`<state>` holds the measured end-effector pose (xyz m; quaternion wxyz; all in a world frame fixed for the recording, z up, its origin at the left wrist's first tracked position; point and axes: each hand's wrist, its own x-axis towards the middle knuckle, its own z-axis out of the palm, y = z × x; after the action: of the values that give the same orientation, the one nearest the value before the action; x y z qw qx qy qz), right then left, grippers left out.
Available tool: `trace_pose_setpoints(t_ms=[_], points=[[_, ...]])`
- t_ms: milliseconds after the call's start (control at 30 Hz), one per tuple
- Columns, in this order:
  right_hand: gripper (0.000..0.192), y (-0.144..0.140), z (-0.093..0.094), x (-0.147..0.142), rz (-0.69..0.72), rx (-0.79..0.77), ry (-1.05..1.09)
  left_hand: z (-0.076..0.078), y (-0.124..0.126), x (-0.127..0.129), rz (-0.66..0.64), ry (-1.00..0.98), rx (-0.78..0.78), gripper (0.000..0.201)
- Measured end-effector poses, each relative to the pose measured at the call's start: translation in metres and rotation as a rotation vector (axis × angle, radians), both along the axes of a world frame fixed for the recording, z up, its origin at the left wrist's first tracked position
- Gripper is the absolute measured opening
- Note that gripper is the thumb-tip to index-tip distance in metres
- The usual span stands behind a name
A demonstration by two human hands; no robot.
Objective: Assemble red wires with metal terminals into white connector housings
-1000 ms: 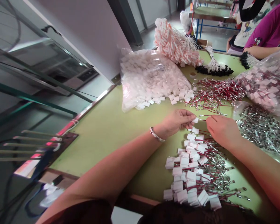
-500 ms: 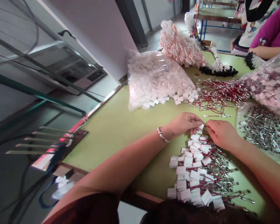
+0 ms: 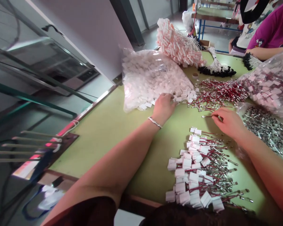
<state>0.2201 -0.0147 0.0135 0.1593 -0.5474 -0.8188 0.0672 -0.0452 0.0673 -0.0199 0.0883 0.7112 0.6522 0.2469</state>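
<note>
My left hand [image 3: 163,106] reaches into the spill of small white plastic blocks [image 3: 184,94] at the mouth of a clear bag [image 3: 146,75]; its fingertips rest among them and what they pinch is hidden. My right hand [image 3: 226,121] lies on the green table [image 3: 108,131] with its fingertips on a single red wire with metal ends [image 3: 206,116], at the edge of a loose pile of red wires [image 3: 217,92]. Nearer me lies a heap of wires fitted with white blocks [image 3: 198,169].
A bag of small metal parts [image 3: 264,128] and a bag of fitted wires [image 3: 271,84] lie at the right. A pink-white bundle [image 3: 176,44] and black-tipped white cords [image 3: 215,67] sit at the far end. Another person's arm [image 3: 264,51] rests beyond them. A rack [image 3: 37,147] stands left.
Both hands left the near heap, where they had been joining a white block to a wire. The left moved up to the loose blocks, the right to a single red wire.
</note>
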Motion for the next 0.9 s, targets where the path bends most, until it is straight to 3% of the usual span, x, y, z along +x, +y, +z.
trace_pose_setpoints(t_ms=[67,200,367,467,700,800,900], points=[[0.019,0.01,-0.006,0.003,-0.079,0.008,-0.127,-0.002,0.003,0.0,-0.028,-0.037,0.006,0.027],[0.02,0.013,-0.015,-0.001,-0.067,-0.074,-0.332,-0.004,0.001,-0.001,-0.123,-0.112,-0.012,0.035],[0.022,0.002,-0.012,-0.003,-0.055,-0.122,-0.405,-0.004,-0.012,-0.007,-0.215,-0.145,-0.01,0.034],[0.02,-0.002,-0.007,-0.002,-0.088,-0.174,-0.289,-0.005,-0.017,-0.01,-0.257,-0.15,0.023,0.035],[0.013,0.0,-0.005,0.0,-0.133,-0.343,0.245,-0.008,-0.019,-0.013,-0.307,-0.005,0.102,0.034],[0.019,0.0,-0.005,0.001,-0.16,-0.39,0.334,-0.012,-0.018,-0.013,-0.29,0.054,0.131,0.034],[0.013,0.0,-0.003,0.003,-0.2,-0.433,0.417,-0.013,-0.017,-0.014,-0.271,0.065,0.168,0.033]])
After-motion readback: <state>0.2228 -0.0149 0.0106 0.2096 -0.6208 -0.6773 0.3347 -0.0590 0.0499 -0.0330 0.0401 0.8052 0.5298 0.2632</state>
